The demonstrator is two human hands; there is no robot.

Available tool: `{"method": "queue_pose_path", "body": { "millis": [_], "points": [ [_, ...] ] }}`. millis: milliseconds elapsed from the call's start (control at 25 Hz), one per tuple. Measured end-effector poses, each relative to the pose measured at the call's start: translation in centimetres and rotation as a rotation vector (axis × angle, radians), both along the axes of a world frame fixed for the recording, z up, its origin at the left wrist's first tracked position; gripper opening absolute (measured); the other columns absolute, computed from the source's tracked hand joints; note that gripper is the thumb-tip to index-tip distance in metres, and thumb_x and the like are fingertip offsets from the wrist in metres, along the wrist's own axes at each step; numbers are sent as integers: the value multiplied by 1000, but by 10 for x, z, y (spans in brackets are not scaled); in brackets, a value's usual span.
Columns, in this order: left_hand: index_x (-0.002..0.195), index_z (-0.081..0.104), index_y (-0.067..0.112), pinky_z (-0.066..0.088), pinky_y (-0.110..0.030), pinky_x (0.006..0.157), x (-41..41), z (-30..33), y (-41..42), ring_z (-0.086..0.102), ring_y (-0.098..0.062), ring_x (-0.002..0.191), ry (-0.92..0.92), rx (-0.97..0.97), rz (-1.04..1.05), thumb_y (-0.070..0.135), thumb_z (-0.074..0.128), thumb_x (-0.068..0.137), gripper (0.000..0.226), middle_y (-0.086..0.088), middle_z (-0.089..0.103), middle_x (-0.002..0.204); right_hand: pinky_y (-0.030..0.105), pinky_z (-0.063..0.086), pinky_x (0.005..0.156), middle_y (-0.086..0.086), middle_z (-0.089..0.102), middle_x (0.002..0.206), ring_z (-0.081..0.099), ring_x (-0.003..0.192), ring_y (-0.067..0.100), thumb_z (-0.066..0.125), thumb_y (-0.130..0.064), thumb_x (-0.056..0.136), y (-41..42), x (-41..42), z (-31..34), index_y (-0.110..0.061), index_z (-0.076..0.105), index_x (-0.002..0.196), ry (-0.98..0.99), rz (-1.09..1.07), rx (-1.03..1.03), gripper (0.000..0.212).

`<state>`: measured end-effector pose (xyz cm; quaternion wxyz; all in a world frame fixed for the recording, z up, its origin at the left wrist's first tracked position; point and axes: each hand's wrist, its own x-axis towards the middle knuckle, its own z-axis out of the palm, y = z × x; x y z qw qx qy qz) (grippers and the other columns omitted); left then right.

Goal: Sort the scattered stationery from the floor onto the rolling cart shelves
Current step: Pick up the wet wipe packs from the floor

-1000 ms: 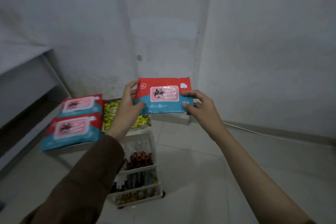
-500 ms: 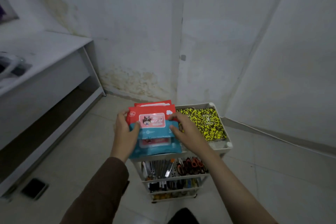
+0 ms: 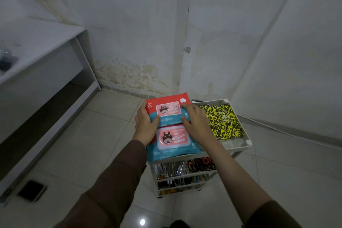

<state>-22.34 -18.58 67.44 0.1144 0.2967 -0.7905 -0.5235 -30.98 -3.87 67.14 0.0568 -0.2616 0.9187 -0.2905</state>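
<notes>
A white rolling cart (image 3: 238,147) stands in the room's corner. On its top shelf, at the left, lies a red and teal wipes pack (image 3: 174,142). Another red and teal wipes pack (image 3: 169,111) sits at the far left of that shelf, and both hands grip it: my left hand (image 3: 146,124) on its left edge, my right hand (image 3: 196,124) on its right side. A yellow and black speckled notebook (image 3: 222,120) fills the right half of the top shelf. The lower shelves hold scissors (image 3: 200,164), pens and other small stationery.
A white desk or shelf unit (image 3: 42,65) runs along the left wall. A dark floor drain (image 3: 31,190) sits in the tiles at the lower left. Stained white walls close in behind the cart. A thin cable (image 3: 296,135) runs along the floor at the right.
The wipes pack has gone from held in the air to down onto the cart's top shelf, behind the near pack. The view has shifted so the cart sits centred.
</notes>
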Motion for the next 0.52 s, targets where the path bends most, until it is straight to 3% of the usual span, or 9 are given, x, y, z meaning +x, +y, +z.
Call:
{"method": "queue_pose_path", "body": {
  "millis": [280, 520],
  "points": [
    [146, 12, 23, 24, -53, 112, -5, -11, -6, 24, -27, 136, -95, 5, -16, 31, 57, 90, 72, -9, 23, 148, 53, 15, 112, -1, 26, 152, 15, 141, 24, 37, -31, 99, -7, 2, -10, -34, 33, 137, -121, -63, -10, 38],
    [142, 22, 31, 27, -49, 111, 5, -9, -3, 25, -22, 134, 74, -100, -20, 37, 57, 88, 64, -3, 24, 145, 48, 16, 111, -3, 26, 150, 17, 139, 20, 37, -38, 97, -5, 14, -8, -35, 39, 135, 32, -115, -62, 38]
  ]
}}
